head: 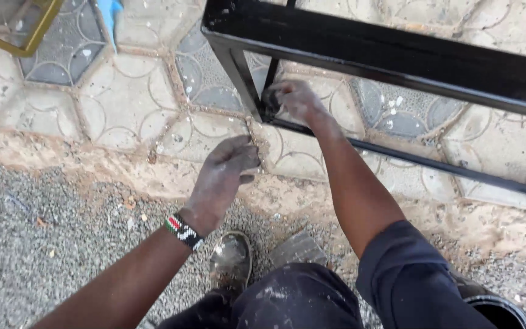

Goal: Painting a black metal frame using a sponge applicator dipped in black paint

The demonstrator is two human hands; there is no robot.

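Black metal frame (397,58) stood on patterned paving (123,91), right hand (293,100) clenched on a dark wad at its lower corner joint, left hand (226,173) loosely curled, empty, just below; gravel (44,244), shoe (231,259) nearby.

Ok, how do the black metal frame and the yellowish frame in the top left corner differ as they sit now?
The black metal frame is glossy black with thick bars and fills much of the upper view; the yellowish frame is thinner-barred, and only a corner shows at the picture's edge. The right hand is at the black frame's corner and the left hand is just below it; no hand is near the yellowish one. Both rest over the patterned paving.
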